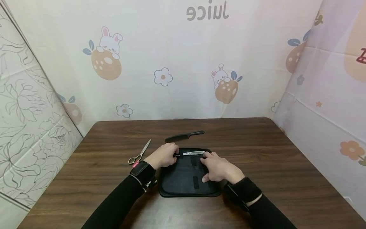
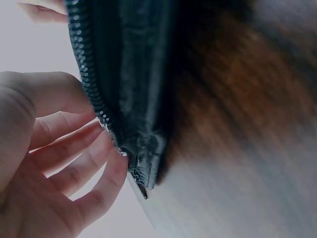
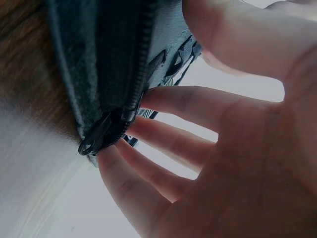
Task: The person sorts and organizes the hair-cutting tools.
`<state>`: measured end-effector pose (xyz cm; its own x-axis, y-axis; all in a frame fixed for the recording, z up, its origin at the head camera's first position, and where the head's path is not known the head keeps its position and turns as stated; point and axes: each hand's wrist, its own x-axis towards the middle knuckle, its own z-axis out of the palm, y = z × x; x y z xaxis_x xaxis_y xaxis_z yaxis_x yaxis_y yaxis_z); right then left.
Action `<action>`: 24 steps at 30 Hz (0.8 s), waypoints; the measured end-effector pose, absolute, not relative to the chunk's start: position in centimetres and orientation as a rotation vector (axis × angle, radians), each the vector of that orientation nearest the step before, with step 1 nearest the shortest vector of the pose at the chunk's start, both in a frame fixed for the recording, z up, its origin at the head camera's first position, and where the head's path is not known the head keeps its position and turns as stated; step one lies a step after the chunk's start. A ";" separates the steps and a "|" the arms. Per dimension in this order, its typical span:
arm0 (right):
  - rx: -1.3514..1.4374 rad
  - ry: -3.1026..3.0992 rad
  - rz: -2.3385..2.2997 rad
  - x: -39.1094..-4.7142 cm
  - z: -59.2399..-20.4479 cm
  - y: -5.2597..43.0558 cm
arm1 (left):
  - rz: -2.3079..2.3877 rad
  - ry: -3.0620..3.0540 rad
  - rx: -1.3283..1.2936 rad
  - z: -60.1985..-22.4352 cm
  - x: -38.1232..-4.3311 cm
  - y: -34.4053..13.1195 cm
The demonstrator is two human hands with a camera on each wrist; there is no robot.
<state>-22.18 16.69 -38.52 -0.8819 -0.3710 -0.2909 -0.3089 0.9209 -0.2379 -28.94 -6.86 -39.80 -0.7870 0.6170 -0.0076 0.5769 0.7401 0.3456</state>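
A black zippered case [image 1: 183, 181] lies on the table, its dark inner face with small straps turned up. Along its far edge lie thinning scissors [image 1: 193, 153], their silver toothed blade showing beside a black strap. My left hand [image 1: 164, 156] is at the case's far left corner, its bent fingers gripping the handle end of the scissors, which the hand mostly hides. At the far right corner, my right hand [image 1: 220, 168] rests its extended fingers by the blade tip and the zipper edge [image 3: 136, 74], thumb spread over the case. The zipper teeth [image 2: 86, 59] also show beside my left fingers.
Silver scissors [image 1: 140, 154] with a red tag lie left of the case, close to my left wrist. A black comb [image 1: 184, 136] lies beyond the case. The brown wooden table [image 1: 257, 143] ends at a patterned curtain [image 1: 183, 95] behind.
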 end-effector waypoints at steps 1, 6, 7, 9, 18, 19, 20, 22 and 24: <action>-0.500 2.747 -0.262 -22.2 -38.5 16.7 | 0.499 2.816 0.975 -39.9 -28.9 -6.9; -0.507 2.746 -0.259 -22.2 -38.5 16.7 | 0.518 2.807 0.993 -40.1 -29.0 -7.1; -0.509 2.748 -0.256 -22.2 -38.5 16.7 | 0.522 2.806 0.996 -40.1 -29.0 -7.2; -0.514 2.748 -0.254 -22.2 -38.5 16.7 | 0.526 2.807 0.994 -40.1 -28.9 -7.3; -0.514 2.749 -0.238 -22.3 -38.4 16.9 | 0.473 2.825 1.011 -40.3 -28.9 -7.3; -0.514 2.750 -0.237 -22.3 -38.4 16.9 | 0.471 2.827 1.014 -40.2 -28.8 -7.3; -0.514 2.750 -0.238 -22.3 -38.4 16.9 | 0.468 2.829 1.014 -40.2 -28.8 -7.3; -0.513 2.751 -0.240 -22.3 -38.4 16.8 | 0.477 2.831 1.014 -40.1 -28.8 -7.4; -0.518 2.749 -0.247 -22.3 -38.5 16.8 | 0.490 2.824 1.008 -40.1 -28.7 -7.5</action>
